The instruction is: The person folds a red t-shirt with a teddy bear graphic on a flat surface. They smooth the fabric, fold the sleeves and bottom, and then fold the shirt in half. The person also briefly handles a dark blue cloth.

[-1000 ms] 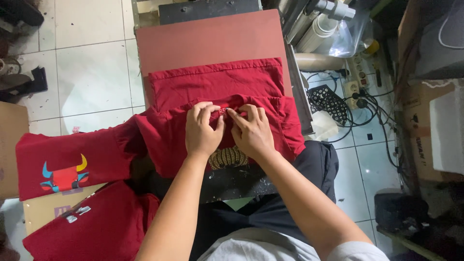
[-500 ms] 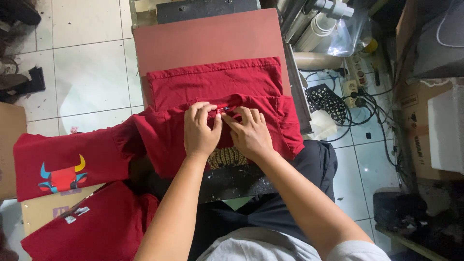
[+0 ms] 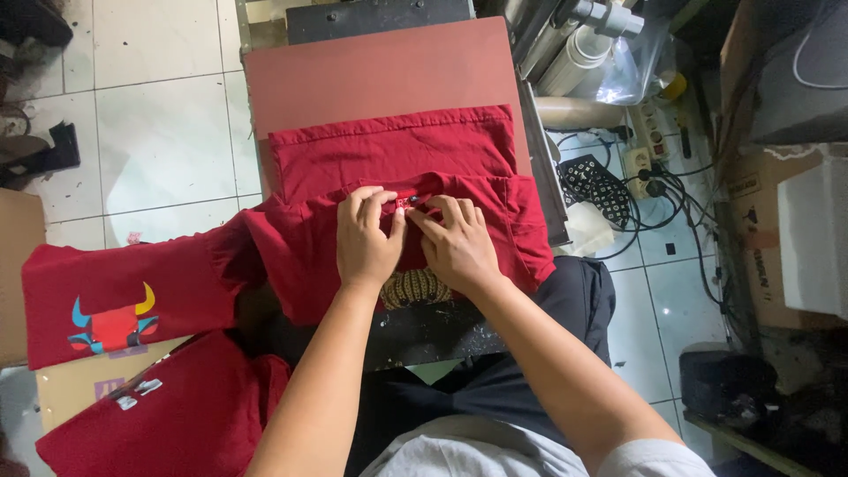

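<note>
Left hand (image 3: pixel 367 238) sits at centre of frame, fingers curled together, tips pinching the small red neck label (image 3: pixel 408 201) on a red shirt (image 3: pixel 397 159). Right hand (image 3: pixel 459 247) lies just beside it, touching at the thumbs, fingers bent and pinching the same label from the right. Both palms press down on the cloth.

The red shirt lies spread over a reddish-brown flat pad (image 3: pixel 371 71) in upper centre of frame; its top hem runs straight across the pad, its lower part hangs toward the person. A gold patterned patch (image 3: pixel 413 287) shows just below the wrists.

Lower left: a 2nd red shirt (image 3: pixel 124 300) w/ a printed bull-head graphic in red, blue & yellow (image 3: pixel 113 322), lying partly on a tan cardboard sheet (image 3: pixel 79 393). Below it, bottom left, a 3rd red garment (image 3: pixel 177 415) w/ small white labels (image 3: pixel 137 395) near its top edge.

Right side of frame: brown cardboard boxes (image 3: pixel 755 230) stacked along the edge, a white foam-like block (image 3: pixel 813 238) on one. Upper right: white tubes (image 3: pixel 583 49), a clear plastic bag (image 3: pixel 632 71), a white power strip (image 3: pixel 638 161) w/ black cables (image 3: pixel 698 221). White floor tiles (image 3: pixel 150 132) fill upper left.
</note>
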